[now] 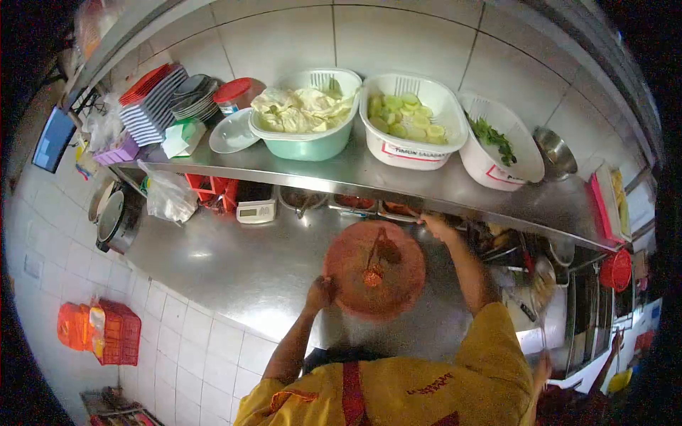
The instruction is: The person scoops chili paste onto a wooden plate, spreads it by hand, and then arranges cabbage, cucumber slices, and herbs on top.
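Round red bowl (346,284), opening upward on the steel bench (213,263), left hand (322,292) curled at its left rim; right hand (435,227) closed around a slim handle (410,215) pointing forward-left.

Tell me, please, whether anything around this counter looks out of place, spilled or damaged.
Nothing looks clearly spilled or damaged. Slightly untidy, perhaps: a crumpled clear plastic bag bunched up beside the red holder, below the shelf, rather than folded away.
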Action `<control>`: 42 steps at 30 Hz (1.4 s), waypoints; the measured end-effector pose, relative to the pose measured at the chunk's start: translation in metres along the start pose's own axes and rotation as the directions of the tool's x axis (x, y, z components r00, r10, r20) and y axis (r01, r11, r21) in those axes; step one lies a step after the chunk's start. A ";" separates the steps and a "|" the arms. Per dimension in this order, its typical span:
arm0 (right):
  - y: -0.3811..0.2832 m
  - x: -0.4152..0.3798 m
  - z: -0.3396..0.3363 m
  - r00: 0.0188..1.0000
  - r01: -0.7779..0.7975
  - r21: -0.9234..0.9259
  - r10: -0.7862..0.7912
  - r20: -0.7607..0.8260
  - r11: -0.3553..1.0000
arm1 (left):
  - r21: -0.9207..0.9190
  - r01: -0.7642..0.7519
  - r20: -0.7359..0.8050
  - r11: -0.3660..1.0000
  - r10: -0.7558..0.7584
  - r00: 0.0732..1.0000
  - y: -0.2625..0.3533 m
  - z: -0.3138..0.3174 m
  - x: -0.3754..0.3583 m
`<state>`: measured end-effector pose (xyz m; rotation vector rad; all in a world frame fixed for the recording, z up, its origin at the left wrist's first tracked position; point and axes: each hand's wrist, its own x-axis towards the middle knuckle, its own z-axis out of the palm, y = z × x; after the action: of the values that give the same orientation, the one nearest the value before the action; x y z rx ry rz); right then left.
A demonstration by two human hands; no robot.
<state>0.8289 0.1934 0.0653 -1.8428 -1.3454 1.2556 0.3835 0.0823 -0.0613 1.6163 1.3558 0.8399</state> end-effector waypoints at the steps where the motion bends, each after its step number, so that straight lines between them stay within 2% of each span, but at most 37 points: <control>1: 0.006 -0.006 -0.004 0.989 -0.150 0.018 0.149 0.016 0.989 | 0.036 -0.118 0.002 0.992 0.118 0.993 -0.018 0.005 0.001; 2: -0.036 -0.055 -0.001 0.984 -0.160 0.090 0.165 -0.060 0.983 | 0.070 -0.236 0.006 0.969 0.236 0.972 -0.039 0.009 0.002; 5: 0.002 -0.075 0.018 0.943 0.197 -0.135 -0.225 -0.247 0.971 | 0.153 -0.343 0.087 0.927 0.333 0.939 -0.094 0.018 0.020; 6: 0.026 -0.082 0.032 0.777 0.400 -0.347 -0.515 -0.361 0.848 | 0.149 -0.360 0.018 0.921 0.361 0.932 -0.084 0.019 0.022; 7: 0.028 -0.111 0.046 0.773 0.411 -0.360 -0.530 -0.349 0.837 | 0.145 -0.373 -0.057 0.916 0.384 0.921 -0.080 0.021 0.019; 8: 0.022 -0.143 0.064 0.770 0.423 -0.373 -0.545 -0.332 0.826 | 0.089 -0.296 -0.015 0.951 0.298 0.954 -0.063 0.014 0.015; 9: 0.036 -0.160 0.079 0.889 0.205 -0.609 -0.407 -0.212 0.766 | -0.043 -0.131 0.088 0.990 0.134 0.987 -0.010 -0.003 0.005; 11: 0.057 -0.191 0.102 0.928 0.097 -0.828 -0.351 -0.125 0.552 | -0.233 0.106 0.219 0.967 -0.054 0.974 0.060 -0.023 -0.007; 12: 0.064 -0.205 0.110 0.872 0.175 -0.846 -0.478 -0.105 0.505 | 0.168 -0.216 0.182 0.962 0.185 0.966 -0.057 0.010 0.016; 13: 0.067 -0.210 0.113 0.797 0.247 -0.861 -0.599 -0.081 0.445 | 0.116 -0.149 0.151 0.982 0.131 0.980 -0.056 0.012 0.016; 14: 0.072 -0.207 0.114 0.812 0.213 -0.860 -0.574 -0.109 0.464 | 0.063 -0.080 0.124 0.995 0.072 0.990 -0.049 0.012 0.015; 15: 0.078 -0.201 0.117 0.826 0.177 -0.857 -0.547 -0.139 0.484 | 0.009 -0.011 0.103 1.000 0.010 0.995 -0.042 0.010 0.012; 17: 0.085 -0.198 0.121 0.870 0.138 -0.759 -0.443 -0.214 0.637 | 0.060 -0.158 0.134 0.986 0.149 0.980 -0.028 0.003 0.008; 18: 0.077 -0.197 0.121 0.900 0.129 -0.648 -0.364 -0.242 0.751 | 0.084 -0.233 0.147 0.969 0.219 0.965 -0.026 0.001 0.010; 19: 0.072 -0.196 0.122 0.927 0.111 -0.520 -0.278 -0.254 0.847 | 0.012 -0.136 0.140 0.991 0.132 0.981 -0.024 0.001 0.009; 21: 0.069 -0.180 0.116 0.959 0.089 -0.141 -0.123 -0.254 0.986 | -0.130 0.051 0.144 0.990 -0.032 0.989 -0.020 0.003 0.007; 22: 0.069 -0.164 0.109 0.971 0.071 0.059 -0.056 -0.233 0.996 | -0.074 0.004 0.083 0.997 0.002 0.997 -0.032 0.008 0.009; 24: 0.077 -0.109 0.082 0.946 -0.061 0.295 0.150 -0.288 0.954 | 0.050 -0.079 -0.026 0.996 0.080 0.996 -0.051 0.016 0.011; 25: 0.034 -0.106 0.058 0.937 0.140 0.068 -0.110 -0.332 0.988 | 0.035 -0.106 -0.009 0.994 0.106 0.994 -0.042 0.013 0.011; 26: -0.016 -0.105 0.034 0.875 0.328 -0.166 -0.365 -0.316 0.930 | 0.021 -0.132 0.007 0.991 0.132 0.991 -0.024 0.007 0.007; 27: -0.025 -0.082 0.022 0.834 0.257 -0.424 -0.421 -0.357 0.869 | 0.007 -0.156 0.022 0.988 0.156 0.988 -0.008 -0.001 0.003; 28: -0.027 -0.060 0.015 0.790 0.149 -0.646 -0.483 -0.377 0.749 | 0.014 -0.113 0.067 0.993 0.112 0.991 0.000 -0.005 0.003; 30: -0.033 -0.028 0.012 0.881 0.020 -0.801 -0.389 -0.269 0.598 | 0.037 -0.022 0.152 0.999 0.017 0.988 0.009 -0.011 0.002; 33: -0.006 0.028 0.031 0.864 0.030 -0.771 -0.405 -0.300 0.636 | 0.005 -0.136 0.157 0.991 0.133 0.979 -0.015 -0.009 0.004; 34: 0.038 0.064 0.027 0.865 0.088 -0.727 -0.413 -0.283 0.681 | 0.001 -0.120 0.019 0.993 0.120 0.993 -0.046 0.008 0.010; 35: 0.060 0.083 0.024 0.868 0.140 -0.680 -0.420 -0.265 0.720 | 0.011 -0.089 0.037 0.996 0.088 0.995 -0.061 0.011 0.013; 36: 0.053 0.079 0.019 0.932 0.120 -0.524 -0.277 -0.233 0.843 | 0.018 -0.055 0.058 0.998 0.054 0.997 -0.071 0.015 0.014; 38: 0.033 0.050 0.003 0.997 -0.016 -0.173 0.003 -0.079 0.985 | 0.068 -0.023 0.107 0.997 0.016 0.994 -0.066 0.015 0.011; 40: 0.021 0.016 0.012 0.974 -0.014 -0.045 0.004 -0.227 0.999 | 0.152 -0.039 0.163 0.988 0.014 0.987 -0.021 0.000 0.007; 42: 0.020 -0.008 0.009 0.978 0.027 0.089 -0.008 -0.207 0.996 | 0.047 -0.042 0.175 0.998 0.034 0.984 0.024 -0.015 0.001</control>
<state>0.8286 0.1773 0.0480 -1.8370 -1.1701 1.0654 0.3801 0.0848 -0.0336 1.7172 1.2352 0.6745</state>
